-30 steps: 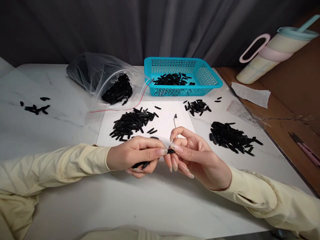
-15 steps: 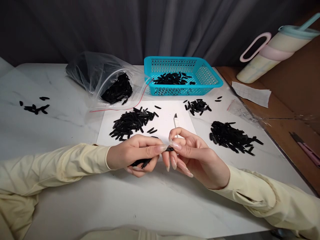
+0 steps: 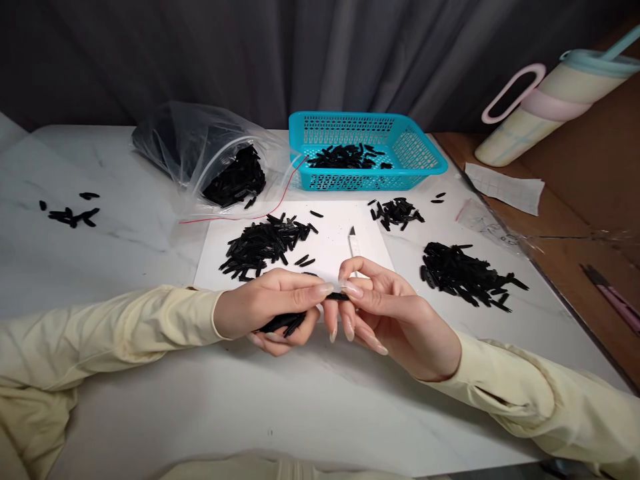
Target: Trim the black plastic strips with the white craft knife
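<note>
The left hand (image 3: pixel 260 310) is curled shut around a bunch of black strips (image 3: pixel 285 323), thumb tip pressed on one black strip (image 3: pixel 336 296) that the right hand (image 3: pixel 395 313) pinches between thumb and forefinger, other fingers spread downward, just above the white paper (image 3: pixel 330 247) on the table (image 3: pixel 125 253)

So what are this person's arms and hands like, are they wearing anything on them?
Both arms wear long, pale yellow sleeves that end at the wrists, slightly wrinkled. The left hand and right hand are bare: no gloves, no visible rings or watch. The fingernails are long and glossy, in a pale natural tone.
</note>
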`<move>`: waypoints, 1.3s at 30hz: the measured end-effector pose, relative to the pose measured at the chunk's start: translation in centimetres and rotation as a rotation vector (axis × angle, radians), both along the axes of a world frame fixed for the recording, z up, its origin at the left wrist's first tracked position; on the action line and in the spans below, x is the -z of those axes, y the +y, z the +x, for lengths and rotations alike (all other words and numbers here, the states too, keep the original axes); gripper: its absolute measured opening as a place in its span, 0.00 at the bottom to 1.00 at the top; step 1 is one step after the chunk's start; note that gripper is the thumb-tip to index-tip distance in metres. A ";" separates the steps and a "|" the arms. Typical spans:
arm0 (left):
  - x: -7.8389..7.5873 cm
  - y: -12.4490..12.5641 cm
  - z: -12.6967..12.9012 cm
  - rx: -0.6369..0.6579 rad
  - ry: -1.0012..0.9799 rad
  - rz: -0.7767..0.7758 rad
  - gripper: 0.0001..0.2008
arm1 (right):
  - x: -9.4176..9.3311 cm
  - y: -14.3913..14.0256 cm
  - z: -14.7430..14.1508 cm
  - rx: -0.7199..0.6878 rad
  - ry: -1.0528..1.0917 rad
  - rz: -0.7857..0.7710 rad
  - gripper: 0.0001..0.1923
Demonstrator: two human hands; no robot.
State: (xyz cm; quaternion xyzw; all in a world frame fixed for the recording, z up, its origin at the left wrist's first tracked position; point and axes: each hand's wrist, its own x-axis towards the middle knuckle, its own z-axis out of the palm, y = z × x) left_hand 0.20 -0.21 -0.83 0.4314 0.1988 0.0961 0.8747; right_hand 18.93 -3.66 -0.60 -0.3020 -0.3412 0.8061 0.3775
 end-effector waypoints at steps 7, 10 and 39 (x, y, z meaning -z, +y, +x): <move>0.0 0.0 -0.1 0.004 -0.001 -0.012 0.16 | 0.0 -0.1 0.0 0.002 0.005 0.005 0.03; -0.1 -0.1 -0.1 0.004 0.005 -0.006 0.16 | -0.1 -0.1 0.0 0.009 0.006 0.008 0.03; 0.2 0.3 0.1 0.061 0.098 0.090 0.12 | -0.1 0.9 0.1 0.000 -0.104 -0.001 0.03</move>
